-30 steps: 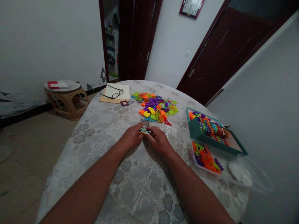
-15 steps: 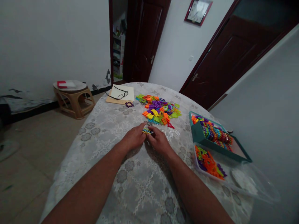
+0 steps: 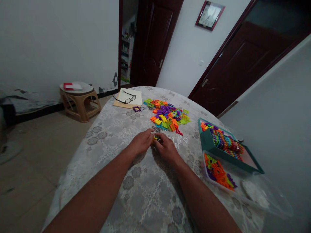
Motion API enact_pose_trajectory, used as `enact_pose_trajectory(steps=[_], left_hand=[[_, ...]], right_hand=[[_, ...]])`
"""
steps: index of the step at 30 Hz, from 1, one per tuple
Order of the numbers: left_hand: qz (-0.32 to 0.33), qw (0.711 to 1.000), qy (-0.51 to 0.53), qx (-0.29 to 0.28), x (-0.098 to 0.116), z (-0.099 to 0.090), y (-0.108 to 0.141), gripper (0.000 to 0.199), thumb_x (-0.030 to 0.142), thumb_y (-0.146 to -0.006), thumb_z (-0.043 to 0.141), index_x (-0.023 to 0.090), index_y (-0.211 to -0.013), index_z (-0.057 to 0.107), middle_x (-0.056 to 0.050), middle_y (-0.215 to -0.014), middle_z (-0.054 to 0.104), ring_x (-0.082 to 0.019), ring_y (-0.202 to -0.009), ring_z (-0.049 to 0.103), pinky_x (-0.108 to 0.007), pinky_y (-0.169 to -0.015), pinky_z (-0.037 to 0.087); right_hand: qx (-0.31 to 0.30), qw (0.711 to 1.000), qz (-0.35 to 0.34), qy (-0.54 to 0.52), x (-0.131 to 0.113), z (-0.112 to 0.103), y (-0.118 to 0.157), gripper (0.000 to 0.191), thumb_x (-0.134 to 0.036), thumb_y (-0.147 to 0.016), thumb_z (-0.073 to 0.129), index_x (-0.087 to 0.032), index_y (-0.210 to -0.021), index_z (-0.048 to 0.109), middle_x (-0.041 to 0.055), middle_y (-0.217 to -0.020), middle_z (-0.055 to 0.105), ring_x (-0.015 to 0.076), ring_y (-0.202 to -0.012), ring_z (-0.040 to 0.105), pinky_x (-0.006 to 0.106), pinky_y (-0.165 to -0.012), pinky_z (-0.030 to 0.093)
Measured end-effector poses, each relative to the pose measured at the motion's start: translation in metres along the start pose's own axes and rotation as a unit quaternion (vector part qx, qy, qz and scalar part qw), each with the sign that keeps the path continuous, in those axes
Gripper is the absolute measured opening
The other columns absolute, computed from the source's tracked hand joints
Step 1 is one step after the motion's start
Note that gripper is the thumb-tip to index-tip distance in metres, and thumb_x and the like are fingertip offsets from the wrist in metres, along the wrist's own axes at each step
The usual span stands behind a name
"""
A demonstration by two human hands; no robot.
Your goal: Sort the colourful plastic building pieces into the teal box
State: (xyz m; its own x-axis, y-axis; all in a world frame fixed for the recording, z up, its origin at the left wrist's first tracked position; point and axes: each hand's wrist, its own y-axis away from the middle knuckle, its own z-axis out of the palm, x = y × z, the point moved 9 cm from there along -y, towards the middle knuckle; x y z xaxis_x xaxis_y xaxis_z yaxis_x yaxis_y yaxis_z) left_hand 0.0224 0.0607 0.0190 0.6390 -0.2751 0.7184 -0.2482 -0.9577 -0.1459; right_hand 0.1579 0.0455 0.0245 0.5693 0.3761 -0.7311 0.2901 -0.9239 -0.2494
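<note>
My left hand [image 3: 144,141] and my right hand [image 3: 166,146] meet over the middle of the table, both closed around one small plastic toy piece [image 3: 155,138]. Yellow and dark bits of it show between the fingers; the rest is covered. Just beyond the hands lies a loose heap of bright interlocking plastic toy pieces [image 3: 165,111] in purple, orange, yellow and green. Several white square frame pieces [image 3: 179,141] are scattered right of my right hand.
At the right stand a green box [image 3: 211,146] of colourful linked pieces and a clear plastic tub [image 3: 208,177] with orange pieces. Eyeglasses [image 3: 128,100] rest on a paper pad [image 3: 139,96] at the far left. A stool [image 3: 84,110] stands beyond the patterned tablecloth [image 3: 102,161].
The held piece has been turned: its striped yellow, blue and green face showed before, now mostly yellow and dark. The view has shifted slightly; both hands stay together at the same spot.
</note>
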Motion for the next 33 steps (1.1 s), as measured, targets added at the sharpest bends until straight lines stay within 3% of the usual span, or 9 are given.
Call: enact_pose_trajectory(steps=[4,8,12,15,19,23,25,28,33], left_hand=[[-0.004,1.000,-0.004,-0.017,0.003,0.000,-0.001,0.055,0.045,-0.104,0.043,0.015,-0.145,0.064,-0.017,-0.148,0.069,-0.032,-0.136,0.066,-0.041,-0.117,0.048],[0.026,0.999,0.022,-0.034,0.008,0.000,-0.002,0.055,0.053,-0.103,0.041,0.019,-0.134,0.070,-0.014,-0.135,0.076,-0.032,-0.126,0.070,-0.041,-0.111,0.051],[0.058,0.995,0.068,-0.053,0.017,0.001,-0.005,0.060,0.062,-0.103,0.039,0.020,-0.132,0.071,-0.011,-0.132,0.077,-0.030,-0.118,0.072,-0.040,-0.105,0.053],[0.034,0.994,0.089,-0.051,0.016,-0.003,-0.005,0.064,0.066,-0.100,0.041,0.021,-0.135,0.070,-0.010,-0.132,0.077,-0.027,-0.095,0.075,-0.040,-0.094,0.058],[0.019,0.995,0.096,-0.036,0.011,-0.007,-0.006,0.061,0.069,-0.097,0.045,0.025,-0.129,0.073,-0.008,-0.123,0.080,-0.025,-0.082,0.074,-0.039,-0.083,0.061],[0.030,0.995,0.086,-0.041,0.008,-0.004,-0.007,0.056,0.068,-0.097,0.046,0.027,-0.124,0.073,-0.007,-0.117,0.081,-0.024,-0.083,0.074,-0.037,-0.081,0.061],[0.034,0.995,0.083,-0.046,0.009,-0.002,-0.007,0.057,0.068,-0.097,0.046,0.027,-0.124,0.073,-0.007,-0.115,0.081,-0.025,-0.084,0.075,-0.037,-0.080,0.061],[0.040,0.995,0.079,-0.043,0.010,-0.003,-0.008,0.058,0.069,-0.096,0.048,0.026,-0.123,0.075,-0.007,-0.113,0.081,-0.027,-0.089,0.076,-0.036,-0.082,0.061],[0.042,0.996,0.061,-0.046,0.008,-0.003,-0.008,0.061,0.071,-0.094,0.048,0.025,-0.124,0.075,-0.008,-0.114,0.081,-0.028,-0.093,0.076,-0.038,-0.086,0.061]], right_hand=[[-0.013,0.999,-0.009,0.034,-0.004,0.000,-0.003,0.026,-0.027,-0.097,0.061,-0.022,-0.120,0.071,0.0016,-0.095,0.076,0.0185,-0.081,0.067,0.028,-0.076,0.048],[-0.029,0.996,-0.018,0.087,-0.013,-0.002,-0.004,0.018,-0.026,-0.099,0.060,-0.023,-0.113,0.071,0.0029,-0.102,0.078,0.0199,-0.090,0.067,0.028,-0.082,0.048],[-0.018,0.991,0.002,0.129,-0.022,-0.023,0.004,0.018,-0.022,-0.095,0.063,-0.022,-0.111,0.072,0.0030,-0.098,0.077,0.0198,-0.088,0.067,0.028,-0.079,0.046],[0.018,0.993,0.029,0.114,-0.026,-0.068,0.019,0.018,-0.026,-0.095,0.064,-0.022,-0.109,0.073,0.0017,-0.094,0.076,0.0180,-0.082,0.065,0.027,-0.074,0.045],[0.125,0.979,0.089,0.134,-0.008,-0.175,0.048,0.024,-0.034,-0.096,0.060,-0.021,-0.111,0.073,0.0014,-0.090,0.074,0.0172,-0.077,0.063,0.027,-0.071,0.046],[0.248,0.902,0.218,0.279,0.044,-0.302,0.085,0.032,-0.038,-0.095,0.057,-0.017,-0.114,0.073,0.0068,-0.097,0.076,0.0215,-0.087,0.067,0.028,-0.073,0.047],[0.239,0.846,0.309,0.362,0.077,-0.345,0.103,0.038,-0.035,-0.097,0.053,-0.014,-0.121,0.073,0.0111,-0.105,0.078,0.0233,-0.095,0.069,0.028,-0.078,0.048],[0.189,0.802,0.400,0.400,0.119,-0.375,0.121,0.043,-0.032,-0.098,0.052,-0.009,-0.126,0.074,0.0160,-0.105,0.080,0.0262,-0.097,0.073,0.028,-0.078,0.050],[0.128,0.792,0.450,0.391,0.160,-0.375,0.123,0.040,-0.035,-0.098,0.056,-0.009,-0.117,0.080,0.0172,-0.095,0.081,0.0258,-0.084,0.078,0.028,-0.074,0.054]])
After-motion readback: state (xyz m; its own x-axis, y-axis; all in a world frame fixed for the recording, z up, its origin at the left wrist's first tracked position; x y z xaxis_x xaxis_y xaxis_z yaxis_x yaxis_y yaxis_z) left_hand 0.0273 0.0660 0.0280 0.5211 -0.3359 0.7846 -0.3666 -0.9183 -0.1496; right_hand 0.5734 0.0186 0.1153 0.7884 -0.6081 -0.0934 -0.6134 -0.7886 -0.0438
